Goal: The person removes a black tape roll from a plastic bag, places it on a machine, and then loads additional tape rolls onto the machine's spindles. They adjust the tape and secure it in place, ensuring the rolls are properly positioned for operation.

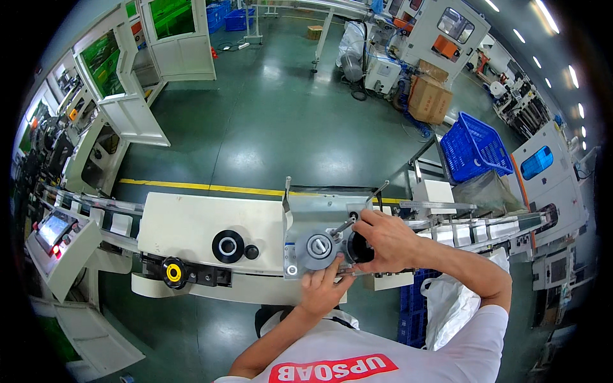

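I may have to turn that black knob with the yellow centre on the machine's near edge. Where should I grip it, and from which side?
Grip the black knob around its scalloped outer rim, not the yellow centre, coming from the near side, since its face points toward the person. The rim's notches look made for fingertips. Both the left hand and right hand are busy at the grey disc.

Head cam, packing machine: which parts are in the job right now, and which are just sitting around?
In hand:
- left hand at the rim of the grey round disc
- right hand gripping the black round part
- metal mounting plate behind both

Lying about:
- black ring knob
- small black knob
- black and yellow handwheel
- blue crate
- cardboard boxes
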A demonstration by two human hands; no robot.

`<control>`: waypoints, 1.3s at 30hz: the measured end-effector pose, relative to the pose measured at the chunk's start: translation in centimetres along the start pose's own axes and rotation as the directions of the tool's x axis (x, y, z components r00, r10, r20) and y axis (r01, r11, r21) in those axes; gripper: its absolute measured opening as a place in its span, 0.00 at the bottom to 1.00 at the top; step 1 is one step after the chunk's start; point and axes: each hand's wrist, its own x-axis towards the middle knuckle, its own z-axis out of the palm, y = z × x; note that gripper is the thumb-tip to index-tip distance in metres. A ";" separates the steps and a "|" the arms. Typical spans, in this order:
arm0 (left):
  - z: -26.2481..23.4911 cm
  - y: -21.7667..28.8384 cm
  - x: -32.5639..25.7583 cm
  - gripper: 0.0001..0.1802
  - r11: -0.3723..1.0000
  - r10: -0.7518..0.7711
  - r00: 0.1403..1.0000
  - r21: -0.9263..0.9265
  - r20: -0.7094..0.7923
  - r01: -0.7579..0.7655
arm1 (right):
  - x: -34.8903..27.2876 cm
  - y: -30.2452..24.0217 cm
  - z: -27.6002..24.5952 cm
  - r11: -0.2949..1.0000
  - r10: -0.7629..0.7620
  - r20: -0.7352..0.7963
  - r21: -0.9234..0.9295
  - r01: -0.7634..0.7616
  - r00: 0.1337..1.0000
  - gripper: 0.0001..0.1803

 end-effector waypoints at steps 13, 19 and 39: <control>-0.3 0.1 -0.2 0.07 0.999 -0.039 0.997 -0.029 0.070 0.041 | 0.1 -0.2 -0.8 0.999 0.006 -0.026 0.035 -0.005 1.000 0.38; 0.0 0.2 -0.6 0.06 0.997 -0.055 0.996 -0.057 0.064 0.059 | 0.2 0.1 -0.5 0.999 -0.039 -0.070 0.033 0.042 0.997 0.37; -0.2 0.8 0.0 0.16 0.998 -0.060 0.988 -0.010 0.143 0.062 | -7.9 -1.0 -3.2 0.903 0.106 -0.450 0.417 0.104 0.887 0.40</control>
